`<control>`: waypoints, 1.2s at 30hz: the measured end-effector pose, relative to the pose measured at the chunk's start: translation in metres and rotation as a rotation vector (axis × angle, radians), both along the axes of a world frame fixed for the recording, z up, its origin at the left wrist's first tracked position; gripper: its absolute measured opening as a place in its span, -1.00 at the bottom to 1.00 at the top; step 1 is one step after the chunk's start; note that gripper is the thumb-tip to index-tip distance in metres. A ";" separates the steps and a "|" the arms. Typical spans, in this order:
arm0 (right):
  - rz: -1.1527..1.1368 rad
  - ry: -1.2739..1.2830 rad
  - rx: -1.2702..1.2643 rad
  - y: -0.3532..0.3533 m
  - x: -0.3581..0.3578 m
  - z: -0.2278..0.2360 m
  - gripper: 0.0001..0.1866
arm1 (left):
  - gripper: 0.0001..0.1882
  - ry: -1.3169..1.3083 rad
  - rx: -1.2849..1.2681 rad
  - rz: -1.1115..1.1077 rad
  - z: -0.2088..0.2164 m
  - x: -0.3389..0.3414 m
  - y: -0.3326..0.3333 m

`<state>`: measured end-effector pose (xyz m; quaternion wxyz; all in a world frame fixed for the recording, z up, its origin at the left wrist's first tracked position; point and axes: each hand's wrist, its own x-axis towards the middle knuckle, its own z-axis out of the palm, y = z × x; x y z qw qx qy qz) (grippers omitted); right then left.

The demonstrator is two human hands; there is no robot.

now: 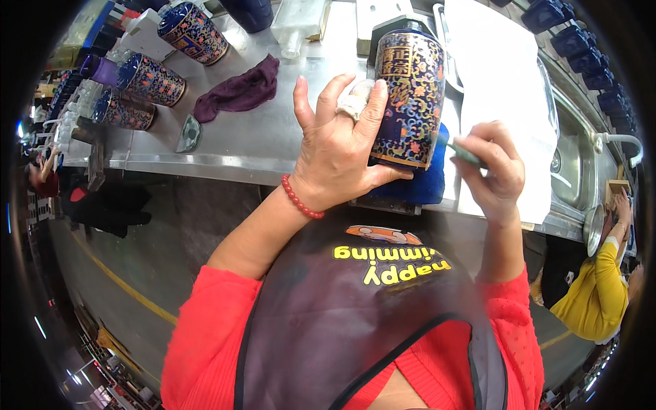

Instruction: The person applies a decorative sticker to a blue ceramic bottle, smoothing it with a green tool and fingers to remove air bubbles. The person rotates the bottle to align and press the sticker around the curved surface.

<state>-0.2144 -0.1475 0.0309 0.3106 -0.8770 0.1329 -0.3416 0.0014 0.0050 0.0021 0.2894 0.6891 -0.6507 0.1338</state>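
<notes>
Jar [418,109], dark blue with gilt and coloured flower patterning, at the near edge of the metal bench [273,130], neck toward the far side; lying flat or propped at a tilt, cannot tell. Its walls are opaque, contents unseen. Blue cloth [429,190] shows under and beside its near end.

Left hand [338,147]: fingers spread, index along the jar's left side, thumb at its near end, outer fingers lifted off. White wad [355,101] sits among the fingers. Right hand [497,171]: fingers closed in a pinch on a small green piece [466,154] just beside the jar's right side; whether its tip touches the jar, cannot tell.

Left side of bench: three patterned jars, one far [195,35], one middle [152,79], one nearer [124,111]; insides not visible. Purple cloth [239,90] lies crumpled to their right, glassy piece [189,134] near it. Far side: clear box [316,19], contents unclear; dark blue vessel [247,12], cut off by the upper edge.

Right: sink [594,179], interior partly visible; metal bowl [594,229] near a co-worker's hand [622,208], contents hard to make out. Far right, row of blue vessels [575,42], small, running into the dark rim.
</notes>
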 end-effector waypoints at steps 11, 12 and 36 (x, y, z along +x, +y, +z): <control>0.169 -0.048 0.170 -0.002 -0.019 -0.016 -0.69 | -0.11 0.623 -0.019 -0.316 -0.028 0.012 0.001; 0.150 -0.022 0.178 -0.002 -0.017 -0.017 -0.68 | -0.11 0.621 -0.026 -0.311 -0.032 0.012 0.000; 0.392 -0.007 -0.118 0.017 0.001 0.006 -0.48 | 0.05 0.213 0.014 -0.212 -0.005 0.022 -0.002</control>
